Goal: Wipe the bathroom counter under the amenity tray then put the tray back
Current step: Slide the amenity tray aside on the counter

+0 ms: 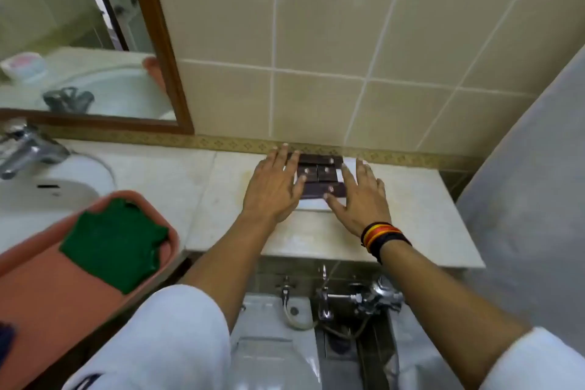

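Note:
A white amenity tray [313, 204] lies flat on the pale marble counter [421, 199], close to the tiled back wall. Several dark brown amenity boxes [321, 172] fill it. My left hand [273, 187] lies on the tray's left side, fingers spread over the boxes. My right hand [359, 191] lies on the tray's right side, fingers spread, with a striped wristband at the wrist. Neither hand is closed around the tray. A green cloth [115, 239] rests in a salmon-coloured plastic basin [47, 285] at the lower left.
A white sink [47, 196] with a chrome tap [25, 146] sits left of the counter under a wood-framed mirror [171, 73]. A toilet [275, 342] and chrome valves [357, 298] lie below the counter's front edge. A grey wall [538, 199] closes the right side.

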Motion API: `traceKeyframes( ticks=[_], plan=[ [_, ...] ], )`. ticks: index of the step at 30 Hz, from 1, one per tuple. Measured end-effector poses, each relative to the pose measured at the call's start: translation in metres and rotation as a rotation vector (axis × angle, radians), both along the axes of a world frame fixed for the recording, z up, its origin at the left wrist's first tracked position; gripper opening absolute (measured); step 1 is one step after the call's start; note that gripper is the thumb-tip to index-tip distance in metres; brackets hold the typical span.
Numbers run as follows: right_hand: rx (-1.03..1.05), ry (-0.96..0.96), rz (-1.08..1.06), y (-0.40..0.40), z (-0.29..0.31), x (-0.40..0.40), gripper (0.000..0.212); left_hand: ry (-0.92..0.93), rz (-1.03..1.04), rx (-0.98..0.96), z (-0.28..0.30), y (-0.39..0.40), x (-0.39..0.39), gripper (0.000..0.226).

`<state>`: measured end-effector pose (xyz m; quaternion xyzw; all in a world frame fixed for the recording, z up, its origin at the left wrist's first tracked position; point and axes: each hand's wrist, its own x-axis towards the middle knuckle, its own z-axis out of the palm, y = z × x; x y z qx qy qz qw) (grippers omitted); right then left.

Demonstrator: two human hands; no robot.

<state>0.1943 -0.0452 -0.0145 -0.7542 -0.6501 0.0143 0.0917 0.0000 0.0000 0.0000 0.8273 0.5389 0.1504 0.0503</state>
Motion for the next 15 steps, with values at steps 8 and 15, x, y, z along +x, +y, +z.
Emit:
traceKeyframes(
  ticks=[8,15],
  plan=[
    [-0.093,0.059,-0.042,0.022,-0.057,0.031,0.077,0.054,0.152,-0.119,-0.054,0.028,0.008,0.062],
    [0.037,0.131,-0.222,0.041,-0.055,0.047,0.048,-0.014,0.342,-0.067,-0.053,0.041,0.020,0.040]
  ],
)
